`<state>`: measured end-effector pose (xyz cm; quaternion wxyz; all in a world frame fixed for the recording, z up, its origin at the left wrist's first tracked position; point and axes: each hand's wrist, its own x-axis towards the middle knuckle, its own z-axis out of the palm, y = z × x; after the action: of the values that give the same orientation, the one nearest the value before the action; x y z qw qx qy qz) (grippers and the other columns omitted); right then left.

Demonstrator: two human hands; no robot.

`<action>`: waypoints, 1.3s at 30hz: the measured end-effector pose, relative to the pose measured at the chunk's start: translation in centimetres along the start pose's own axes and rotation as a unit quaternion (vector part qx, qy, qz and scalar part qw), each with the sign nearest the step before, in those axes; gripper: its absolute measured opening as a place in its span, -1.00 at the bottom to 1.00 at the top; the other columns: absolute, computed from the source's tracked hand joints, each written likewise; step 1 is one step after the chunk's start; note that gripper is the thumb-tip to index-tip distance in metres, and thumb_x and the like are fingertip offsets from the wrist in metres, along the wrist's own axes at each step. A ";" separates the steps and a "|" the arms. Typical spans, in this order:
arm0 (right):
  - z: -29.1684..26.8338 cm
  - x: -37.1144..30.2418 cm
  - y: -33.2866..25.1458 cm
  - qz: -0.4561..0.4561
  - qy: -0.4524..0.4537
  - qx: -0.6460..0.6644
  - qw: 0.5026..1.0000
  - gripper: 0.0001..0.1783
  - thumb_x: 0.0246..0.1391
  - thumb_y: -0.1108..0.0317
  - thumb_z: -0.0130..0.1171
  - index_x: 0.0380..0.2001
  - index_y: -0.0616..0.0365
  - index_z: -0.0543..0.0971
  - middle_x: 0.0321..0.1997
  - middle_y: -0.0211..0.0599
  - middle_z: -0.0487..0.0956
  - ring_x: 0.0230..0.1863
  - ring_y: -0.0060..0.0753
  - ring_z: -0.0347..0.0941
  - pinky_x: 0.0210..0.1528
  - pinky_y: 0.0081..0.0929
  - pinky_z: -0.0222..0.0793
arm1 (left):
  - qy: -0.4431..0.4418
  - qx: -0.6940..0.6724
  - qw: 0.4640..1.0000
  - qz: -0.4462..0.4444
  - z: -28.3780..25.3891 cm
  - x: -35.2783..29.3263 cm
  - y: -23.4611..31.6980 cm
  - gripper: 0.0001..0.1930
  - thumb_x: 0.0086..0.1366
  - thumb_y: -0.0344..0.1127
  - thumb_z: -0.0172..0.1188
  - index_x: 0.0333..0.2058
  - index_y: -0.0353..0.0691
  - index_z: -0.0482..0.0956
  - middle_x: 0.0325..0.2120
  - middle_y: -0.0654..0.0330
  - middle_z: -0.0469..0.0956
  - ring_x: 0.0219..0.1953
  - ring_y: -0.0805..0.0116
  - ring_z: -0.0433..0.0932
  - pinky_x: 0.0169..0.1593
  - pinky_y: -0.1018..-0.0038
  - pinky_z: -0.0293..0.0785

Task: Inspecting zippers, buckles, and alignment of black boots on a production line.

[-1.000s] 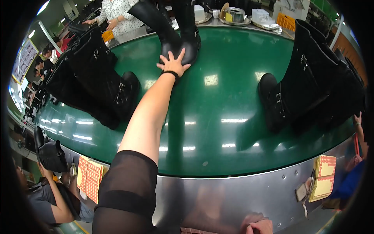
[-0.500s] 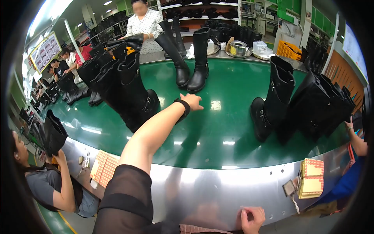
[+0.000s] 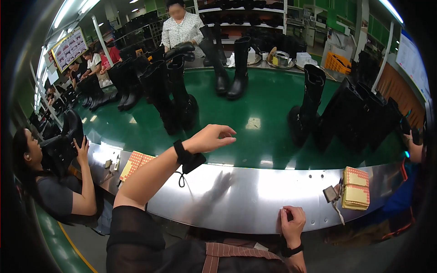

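Note:
My left hand [image 3: 213,138] hangs over the near part of the green tabletop [image 3: 264,123], fingers stretched out and nothing in it. A black strap with a small dark box circles its wrist. Beyond it, to the left, stand two tall black boots [image 3: 183,102]. Farther off in the middle are a leaning black boot [image 3: 214,66] and an upright black boot [image 3: 240,73], toes facing me. My right hand [image 3: 292,222] rests by the metal front edge [image 3: 268,223], loosely curled, thumb apart from the fingers, holding nothing I can see.
More black boots [image 3: 307,107] crowd the right side. Yellow-and-red patterned pads [image 3: 356,193] lie on the metal strip beside a small dark block [image 3: 330,194]. At left a co-worker [image 3: 68,195] holds a boot; another person [image 3: 180,29] stands across the table. A yellow crate [image 3: 337,63] sits far right.
My left hand has drawn back toward me, away from the middle boots. My right hand stays near the metal edge. The view has shifted, and the left co-worker's boot is turned differently.

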<state>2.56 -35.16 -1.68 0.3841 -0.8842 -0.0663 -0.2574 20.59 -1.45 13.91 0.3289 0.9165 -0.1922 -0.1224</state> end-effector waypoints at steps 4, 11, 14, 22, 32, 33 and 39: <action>0.1 -0.4 0.5 0.001 0.009 -0.012 1.000 -0.93 -0.09 0.43 0.28 -0.48 0.12 0.58 -0.52 -0.32 0.53 -0.43 -0.24 0.43 -0.32 -0.33 0.27 | 0.182 -0.121 0.973 0.072 1.9 -5.9 2.8 -0.74 0.30 -0.26 0.20 -0.17 -0.35 0.62 -0.32 0.11 0.66 -0.24 0.39 0.61 -0.11 0.48 0.51; 0.1 -0.4 0.6 -0.013 0.020 -0.016 1.000 -0.93 -0.07 0.42 0.27 -0.47 0.13 0.58 -0.50 -0.31 0.53 -0.43 -0.22 0.43 -0.31 -0.31 0.27 | 0.215 -0.183 0.959 0.005 6.9 -12.1 1.6 -0.78 0.29 -0.29 0.22 -0.23 -0.36 0.65 -0.36 0.15 0.67 -0.27 0.46 0.61 -0.15 0.54 0.50; 0.0 -0.4 0.3 -0.011 0.019 -0.024 0.999 -0.93 -0.07 0.42 0.27 -0.47 0.13 0.58 -0.49 -0.30 0.54 -0.42 -0.22 0.44 -0.31 -0.31 0.27 | 0.197 -0.206 0.957 -0.059 9.3 -12.0 -0.5 -0.77 0.30 -0.28 0.21 -0.23 -0.36 0.65 -0.38 0.17 0.67 -0.29 0.49 0.61 -0.17 0.57 0.50; -5.1 0.2 1.2 0.136 -0.111 0.138 0.975 -0.82 -0.08 0.42 0.31 -0.34 0.20 0.64 -0.39 -0.23 0.61 -0.34 -0.29 0.54 -0.23 -0.43 0.43 | 0.199 -0.352 0.910 -0.086 10.6 -9.0 -4.9 -0.78 0.31 -0.31 0.17 -0.23 -0.39 0.63 -0.41 0.16 0.64 -0.31 0.46 0.61 -0.15 0.56 0.52; -39.3 -8.4 1.8 0.281 0.121 -0.680 0.666 -0.64 -0.18 0.28 0.39 -0.25 0.10 0.59 -0.26 -0.19 0.59 -0.12 -0.13 0.49 0.07 -0.07 0.30 | 0.109 -0.465 0.867 -0.142 10.7 -8.9 -7.9 -0.74 0.34 -0.30 0.10 -0.18 -0.42 0.56 -0.36 0.07 0.61 -0.32 0.31 0.61 -0.22 0.43 0.59; -39.7 -6.0 -1.8 0.303 0.154 -0.714 0.613 -0.66 -0.12 0.26 0.34 -0.23 0.10 0.57 -0.25 -0.24 0.56 -0.11 -0.14 0.44 0.15 -0.08 0.20 | 0.112 -0.452 0.868 -0.173 10.2 -9.9 -8.0 -0.77 0.35 -0.28 0.06 -0.18 -0.35 0.53 -0.39 0.11 0.60 -0.33 0.32 0.60 -0.17 0.41 0.59; -38.2 4.0 -12.7 0.042 0.301 -0.707 0.639 -0.84 0.00 0.22 0.24 -0.45 0.05 0.59 -0.42 -0.38 0.57 -0.23 -0.27 0.50 0.12 -0.21 0.26 | 0.070 -0.497 0.840 -0.204 9.1 -13.5 -11.3 -0.66 0.40 -0.22 0.03 0.01 -0.35 0.43 -0.24 0.11 0.51 -0.20 0.26 0.52 0.05 0.18 0.51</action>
<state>-13.45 -53.92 30.44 -0.3489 -0.7619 0.2921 -0.4610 8.36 7.38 1.01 0.7207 0.6543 0.1094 -0.2012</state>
